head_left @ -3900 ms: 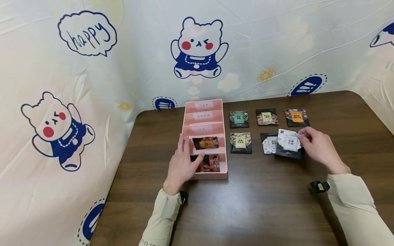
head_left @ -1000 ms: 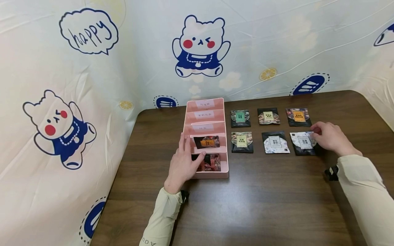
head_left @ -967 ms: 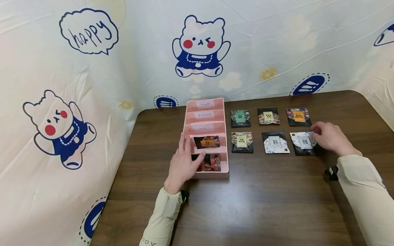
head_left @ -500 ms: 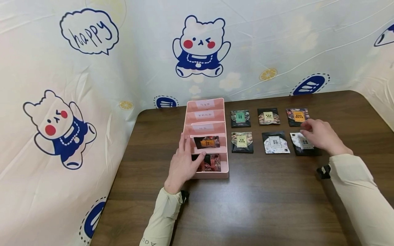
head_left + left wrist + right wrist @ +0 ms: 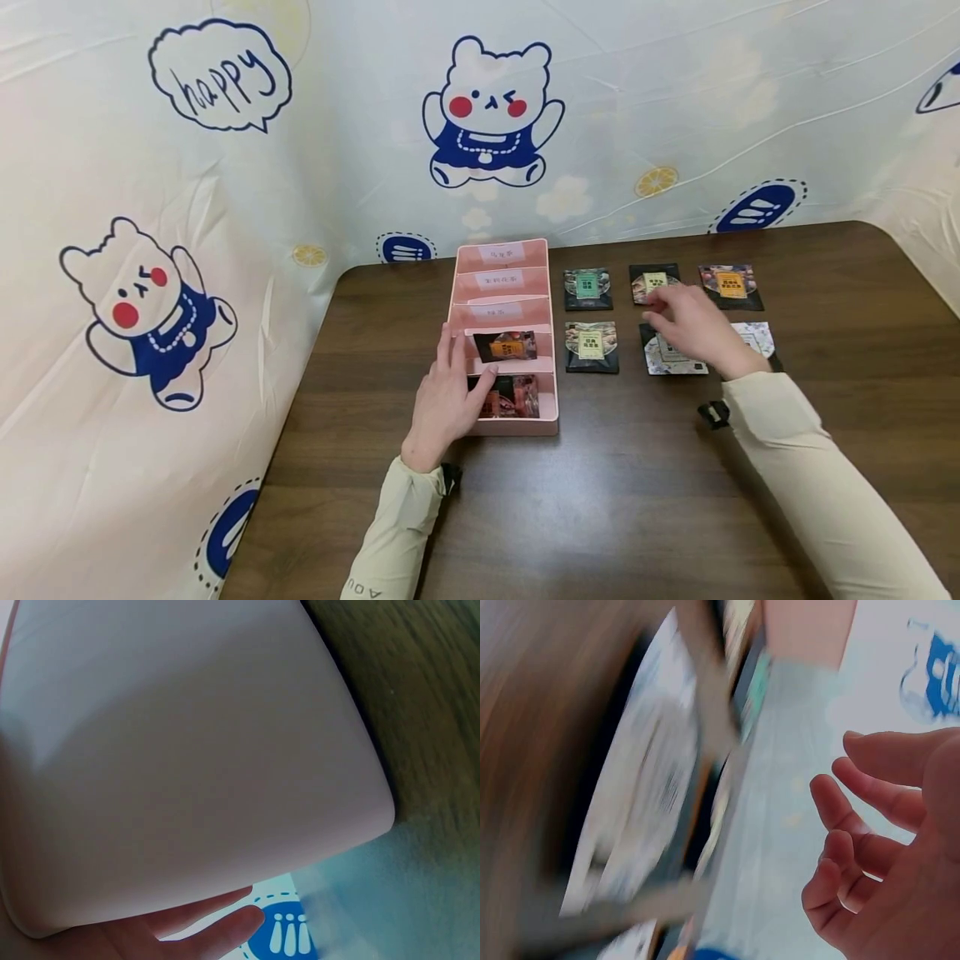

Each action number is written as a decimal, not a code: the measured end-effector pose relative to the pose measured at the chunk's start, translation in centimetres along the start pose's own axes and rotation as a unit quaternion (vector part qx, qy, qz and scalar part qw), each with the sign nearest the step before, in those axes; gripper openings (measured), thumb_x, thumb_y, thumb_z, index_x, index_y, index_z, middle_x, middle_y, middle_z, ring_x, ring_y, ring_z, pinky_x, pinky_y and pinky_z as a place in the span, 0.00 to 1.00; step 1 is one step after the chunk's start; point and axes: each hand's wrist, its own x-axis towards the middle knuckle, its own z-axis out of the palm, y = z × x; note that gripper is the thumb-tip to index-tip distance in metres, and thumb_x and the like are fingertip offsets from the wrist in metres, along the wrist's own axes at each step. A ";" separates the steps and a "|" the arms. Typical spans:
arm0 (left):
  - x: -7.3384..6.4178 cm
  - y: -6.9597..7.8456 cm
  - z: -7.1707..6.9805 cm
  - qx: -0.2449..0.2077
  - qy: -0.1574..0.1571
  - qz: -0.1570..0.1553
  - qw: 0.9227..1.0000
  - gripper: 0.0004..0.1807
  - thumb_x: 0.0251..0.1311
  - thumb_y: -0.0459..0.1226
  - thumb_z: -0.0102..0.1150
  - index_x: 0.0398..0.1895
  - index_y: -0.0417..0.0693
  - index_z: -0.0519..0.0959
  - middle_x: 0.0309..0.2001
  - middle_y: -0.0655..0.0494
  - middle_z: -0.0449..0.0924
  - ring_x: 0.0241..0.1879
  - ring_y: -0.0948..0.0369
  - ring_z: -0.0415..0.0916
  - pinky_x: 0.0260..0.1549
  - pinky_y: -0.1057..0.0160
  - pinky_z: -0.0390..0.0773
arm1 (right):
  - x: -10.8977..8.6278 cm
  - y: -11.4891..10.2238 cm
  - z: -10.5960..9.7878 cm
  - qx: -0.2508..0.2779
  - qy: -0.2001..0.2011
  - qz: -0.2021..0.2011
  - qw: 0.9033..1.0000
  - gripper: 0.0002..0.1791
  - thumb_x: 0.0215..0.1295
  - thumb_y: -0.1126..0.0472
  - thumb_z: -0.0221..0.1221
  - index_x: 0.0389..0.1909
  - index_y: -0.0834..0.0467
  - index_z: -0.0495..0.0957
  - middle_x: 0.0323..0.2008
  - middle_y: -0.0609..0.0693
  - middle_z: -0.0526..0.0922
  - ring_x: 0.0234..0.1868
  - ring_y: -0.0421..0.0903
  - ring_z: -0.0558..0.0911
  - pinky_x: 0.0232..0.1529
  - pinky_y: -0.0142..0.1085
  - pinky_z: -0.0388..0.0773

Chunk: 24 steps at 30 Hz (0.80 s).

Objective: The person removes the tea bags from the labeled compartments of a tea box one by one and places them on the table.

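My left hand rests against the left side of a pink compartment box, thumb over its front compartment, fingers straight along the side. In the left wrist view its fingertips show beyond the box wall. My right hand hovers over the tea sachets with bent, empty fingers. It partly covers a black-and-white sachet and another white one, and its fingertips are near a pale-yellow-label sachet. In the right wrist view the hand holds nothing; a white sachet is blurred.
A green-label sachet, an orange-label sachet and a yellow-label sachet also lie on the brown table. The box holds an orange-label sachet and red sachets in its two front compartments. A patterned curtain surrounds the table.
Earlier my right hand held a white sachet, which now lies at the right end of the front row. That hand has since moved left, empty. My left hand stays at the box.
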 end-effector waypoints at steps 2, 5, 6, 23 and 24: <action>0.0 0.0 0.0 0.000 0.001 0.000 1.000 0.43 0.67 0.61 0.42 0.77 0.47 0.48 0.78 0.48 0.38 0.60 0.38 0.70 0.54 0.38 0.72 | 0.6 -1.5 0.9 0.002 -0.007 -0.012 1.000 0.12 0.67 0.64 0.57 0.47 0.66 0.78 0.40 0.60 0.83 0.44 0.56 0.79 0.47 0.52 0.75; 0.0 -0.1 0.0 0.000 0.003 0.000 1.000 0.43 0.66 0.61 0.42 0.77 0.47 0.48 0.78 0.48 0.38 0.60 0.38 0.70 0.54 0.38 0.73 | 1.3 -3.7 2.1 0.003 -0.016 -0.027 0.999 0.12 0.67 0.62 0.57 0.47 0.64 0.79 0.41 0.58 0.82 0.46 0.56 0.77 0.49 0.51 0.73; 0.0 -0.1 0.0 0.001 0.003 0.000 1.000 0.43 0.66 0.61 0.42 0.77 0.47 0.49 0.78 0.47 0.38 0.60 0.38 0.71 0.54 0.38 0.73 | 1.5 -4.3 2.4 0.004 -0.018 -0.032 0.999 0.12 0.67 0.61 0.57 0.47 0.63 0.79 0.42 0.58 0.82 0.47 0.56 0.77 0.49 0.51 0.73; 0.1 -0.1 0.1 0.005 -0.001 -0.002 1.000 0.43 0.66 0.59 0.45 0.77 0.47 0.48 0.78 0.47 0.38 0.59 0.38 0.71 0.54 0.39 0.73 | 3.6 -10.8 7.4 -0.035 0.000 -0.085 0.996 0.13 0.65 0.55 0.60 0.46 0.58 0.78 0.45 0.53 0.78 0.44 0.51 0.70 0.46 0.45 0.70; 0.1 0.0 0.1 0.004 -0.001 -0.003 1.000 0.43 0.66 0.58 0.46 0.77 0.47 0.48 0.78 0.47 0.38 0.59 0.38 0.71 0.54 0.39 0.73 | 3.7 -10.9 7.6 -0.038 0.002 -0.085 0.996 0.13 0.65 0.55 0.60 0.45 0.58 0.78 0.45 0.53 0.78 0.44 0.51 0.70 0.46 0.44 0.69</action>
